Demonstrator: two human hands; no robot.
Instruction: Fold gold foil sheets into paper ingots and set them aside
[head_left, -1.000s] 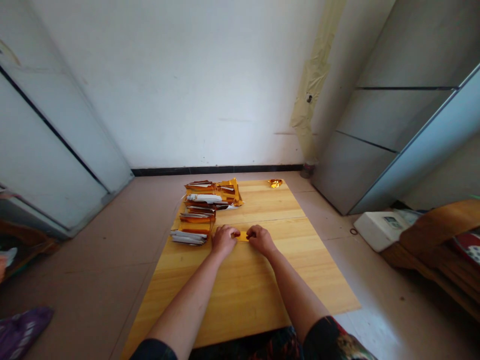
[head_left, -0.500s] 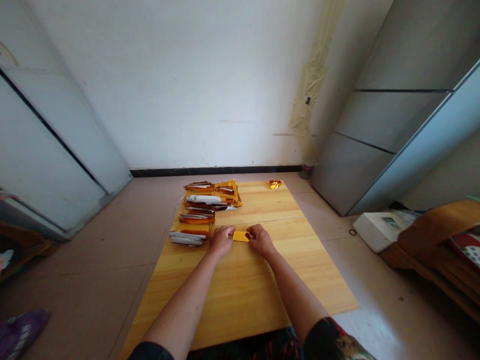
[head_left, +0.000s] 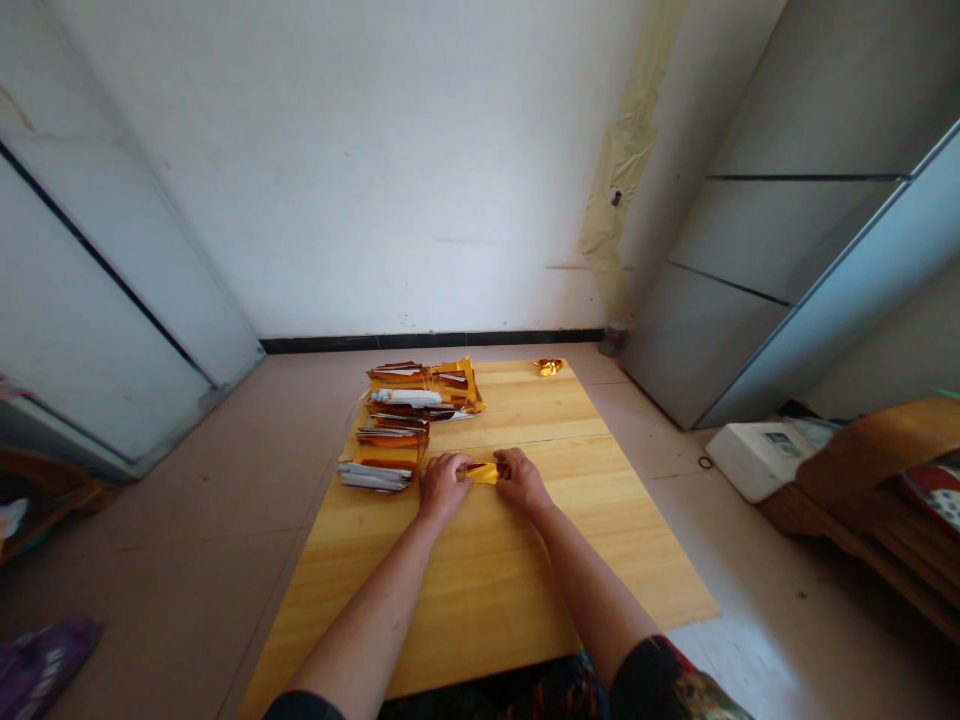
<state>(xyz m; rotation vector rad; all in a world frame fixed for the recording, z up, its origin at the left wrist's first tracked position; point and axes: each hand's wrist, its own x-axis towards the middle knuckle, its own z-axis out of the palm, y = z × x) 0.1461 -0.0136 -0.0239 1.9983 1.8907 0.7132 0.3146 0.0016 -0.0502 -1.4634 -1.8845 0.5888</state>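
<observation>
"What's the left grip (head_left: 442, 485) doing?"

"Closed, pinching the left end of a gold foil strip (head_left: 481, 473) over the bench (head_left: 487, 590)."

"And the right grip (head_left: 523, 480)?"

"Closed too, on the strip's other end, so the strip lies between the two grips."

"What's nearby?"

"A pile of folded foil (head_left: 397, 425) sits just left of the left grip and runs away beyond it. A crumpled foil scrap (head_left: 549, 367) lies well beyond the right grip, at the bench's far edge."
</observation>
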